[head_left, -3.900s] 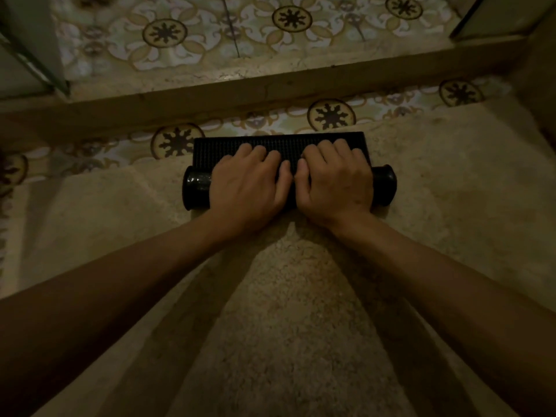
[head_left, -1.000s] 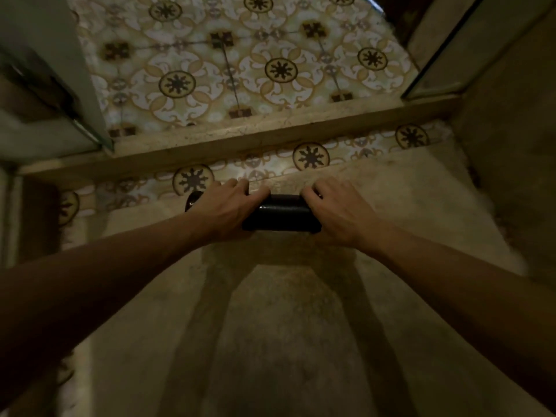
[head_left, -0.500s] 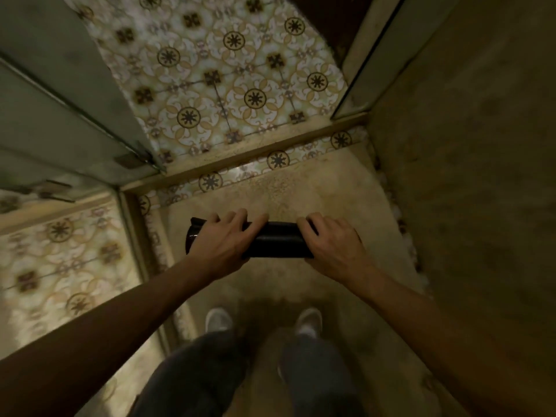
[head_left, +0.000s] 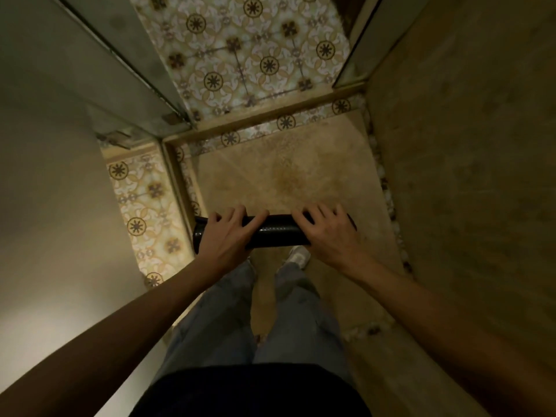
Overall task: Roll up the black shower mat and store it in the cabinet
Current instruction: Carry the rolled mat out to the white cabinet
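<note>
The black shower mat (head_left: 278, 233) is a tight horizontal roll, held in the air well above the floor in front of my body. My left hand (head_left: 225, 236) wraps over its left part, leaving the left end of the roll showing. My right hand (head_left: 328, 233) grips its right part and covers most of that end. No cabinet is in view.
A beige rug (head_left: 288, 176) lies on the floor below, with a raised curb (head_left: 261, 118) and patterned tile (head_left: 249, 55) beyond it. A wall (head_left: 466, 176) stands close on the right, glass panels (head_left: 99, 49) and a pale wall on the left. My legs and a shoe (head_left: 298, 257) show below the roll.
The mat went from part-rolled on the rug to fully rolled. Over the last second both hands lifted it off the floor and the view rose as I stood up.
</note>
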